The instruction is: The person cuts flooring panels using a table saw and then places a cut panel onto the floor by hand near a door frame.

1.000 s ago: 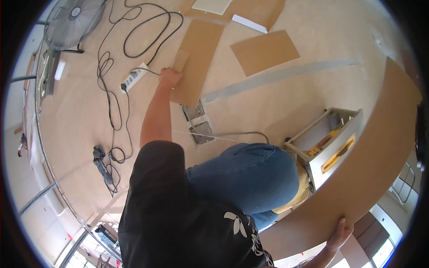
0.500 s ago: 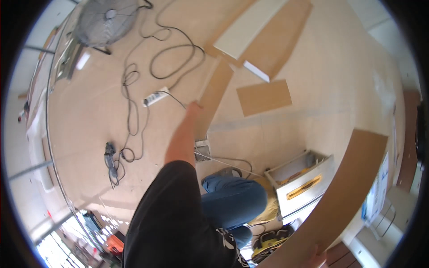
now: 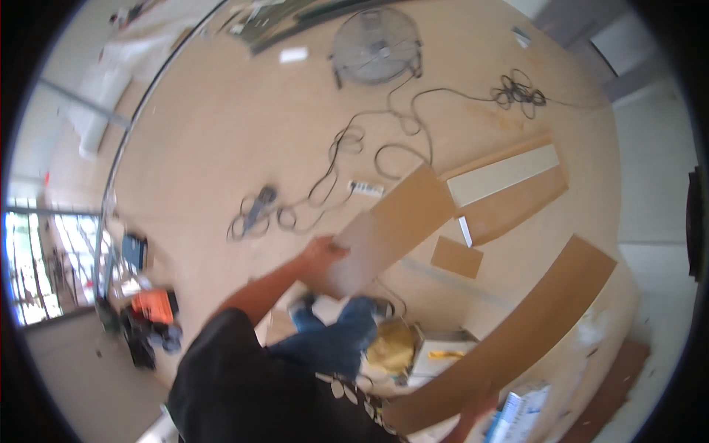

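Note:
My left hand (image 3: 323, 251) is closed on the near-left edge of a flat brown board (image 3: 399, 218), whose broad face slopes up and away from me. Glare whitens the board's lower end. At the lower right my right hand (image 3: 480, 404) grips the edge of a longer brown board strip (image 3: 524, 314), its fingers partly blurred. This strip runs from beside my body out to the right. On the floor just beyond lie a small brown rectangular piece (image 3: 456, 257) and a larger brown panel with a pale strip (image 3: 509, 176) on it.
A round floor fan (image 3: 377, 46) stands at the far side. Black cables join a white power strip (image 3: 365, 188) and a dark power tool (image 3: 258, 208). A white drawer-like box (image 3: 443, 356) and a yellow bag (image 3: 391, 345) are near my legs. Orange gear (image 3: 153, 305) sits at left.
The view has swung, so the fan and floor things sit farther right. My left hand's board is raised and turned, showing more of its face. Both hands keep their boards.

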`<state>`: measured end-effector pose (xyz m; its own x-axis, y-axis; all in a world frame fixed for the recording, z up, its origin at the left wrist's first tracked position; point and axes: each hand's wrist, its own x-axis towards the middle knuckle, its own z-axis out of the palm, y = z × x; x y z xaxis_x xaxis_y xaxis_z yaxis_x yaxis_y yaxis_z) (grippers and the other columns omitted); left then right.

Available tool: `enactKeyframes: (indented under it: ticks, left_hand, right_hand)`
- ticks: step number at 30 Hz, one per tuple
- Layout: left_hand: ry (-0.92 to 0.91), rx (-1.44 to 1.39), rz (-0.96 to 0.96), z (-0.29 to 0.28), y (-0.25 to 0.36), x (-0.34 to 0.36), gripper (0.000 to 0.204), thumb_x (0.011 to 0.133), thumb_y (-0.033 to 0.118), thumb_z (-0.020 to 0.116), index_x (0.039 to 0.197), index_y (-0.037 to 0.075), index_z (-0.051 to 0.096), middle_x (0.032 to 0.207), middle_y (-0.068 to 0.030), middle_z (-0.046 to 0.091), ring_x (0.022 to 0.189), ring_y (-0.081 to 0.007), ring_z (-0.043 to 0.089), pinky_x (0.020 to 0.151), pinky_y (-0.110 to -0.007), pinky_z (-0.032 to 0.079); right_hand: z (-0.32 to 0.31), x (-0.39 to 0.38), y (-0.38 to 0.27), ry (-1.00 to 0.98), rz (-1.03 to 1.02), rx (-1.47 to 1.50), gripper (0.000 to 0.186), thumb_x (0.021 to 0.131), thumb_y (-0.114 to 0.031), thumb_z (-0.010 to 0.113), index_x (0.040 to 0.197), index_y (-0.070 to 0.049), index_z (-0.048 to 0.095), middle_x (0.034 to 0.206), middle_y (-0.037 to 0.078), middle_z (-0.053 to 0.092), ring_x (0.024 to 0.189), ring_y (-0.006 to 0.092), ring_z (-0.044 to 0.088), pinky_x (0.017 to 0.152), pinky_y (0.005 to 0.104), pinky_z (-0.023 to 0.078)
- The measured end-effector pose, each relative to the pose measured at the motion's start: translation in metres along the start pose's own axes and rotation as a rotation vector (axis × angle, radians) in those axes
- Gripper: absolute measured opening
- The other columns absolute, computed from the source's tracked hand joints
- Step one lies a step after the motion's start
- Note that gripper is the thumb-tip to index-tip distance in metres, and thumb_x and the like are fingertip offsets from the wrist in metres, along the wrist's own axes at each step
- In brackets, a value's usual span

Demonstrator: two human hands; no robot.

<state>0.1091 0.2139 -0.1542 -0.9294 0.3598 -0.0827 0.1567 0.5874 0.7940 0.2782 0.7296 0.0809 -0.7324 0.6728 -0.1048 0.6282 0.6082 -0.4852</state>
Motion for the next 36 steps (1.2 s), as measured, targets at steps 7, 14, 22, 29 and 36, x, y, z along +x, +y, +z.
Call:
enactKeyframes:
  ticks: [7, 14, 22, 29, 36]
  left_hand:
    - [0.120, -1.048, -0.183, -0.265, 0.181, -0.074, 0.046, 0.083, 0.019, 0.073, 0.122, 0.001, 0.056, 0.109, -0.0075, 0.066, 0.095, -0.0142, 0.061, 0.081, -0.031, 0.051]
    - [0.238, -0.972, -0.037, -0.411, 0.210, -0.140, 0.046, 0.083, 0.017, 0.072, 0.122, 0.002, 0.055, 0.105, -0.0055, 0.065, 0.094, -0.0139, 0.060, 0.073, -0.029, 0.053]
    - [0.516, -0.897, -0.028, -0.613, 0.123, -0.240, 0.046, 0.083, 0.010, 0.070, 0.125, 0.003, 0.053, 0.106, -0.0060, 0.065, 0.096, -0.0136, 0.059, 0.082, -0.031, 0.051]
    - [0.643, -0.637, -0.109, -0.777, 0.048, -0.236, 0.051, 0.082, 0.008, 0.071, 0.128, 0.001, 0.049, 0.112, -0.0077, 0.063, 0.102, -0.0148, 0.058, 0.089, -0.031, 0.048]
    - [0.817, -0.516, -0.168, -0.913, -0.078, -0.167, 0.057, 0.082, 0.008, 0.072, 0.129, -0.007, 0.043, 0.108, -0.0121, 0.064, 0.095, -0.0163, 0.061, 0.083, -0.031, 0.050]
  right_hand:
    - [-0.010, -0.088, -0.289, 0.136, -0.122, 0.242, 0.052, 0.096, -0.037, 0.051, 0.122, 0.008, 0.055, 0.115, 0.023, 0.062, 0.097, 0.0294, 0.062, 0.082, 0.0391, 0.052]
    - [0.035, -0.211, -0.502, -0.197, -0.283, 1.014, 0.046, 0.099, -0.026, 0.050, 0.133, 0.004, 0.044, 0.129, 0.015, 0.053, 0.109, 0.0267, 0.056, 0.090, 0.0377, 0.051]
    - [0.163, -0.331, -0.698, -0.754, -0.418, 1.261, 0.043, 0.100, -0.028, 0.047, 0.130, 0.002, 0.045, 0.127, 0.013, 0.054, 0.109, 0.0253, 0.057, 0.090, 0.0372, 0.050]
    - [0.252, -0.392, -0.870, -1.151, -0.528, 1.545, 0.056, 0.100, -0.037, 0.045, 0.139, 0.001, 0.034, 0.135, 0.014, 0.048, 0.118, 0.0278, 0.052, 0.096, 0.0390, 0.047]
    - [0.382, -0.423, -1.028, -1.226, -0.445, 1.377, 0.019, 0.094, -0.018, 0.058, 0.104, -0.002, 0.062, 0.091, -0.003, 0.060, 0.077, 0.0056, 0.053, 0.063, 0.0251, 0.043]
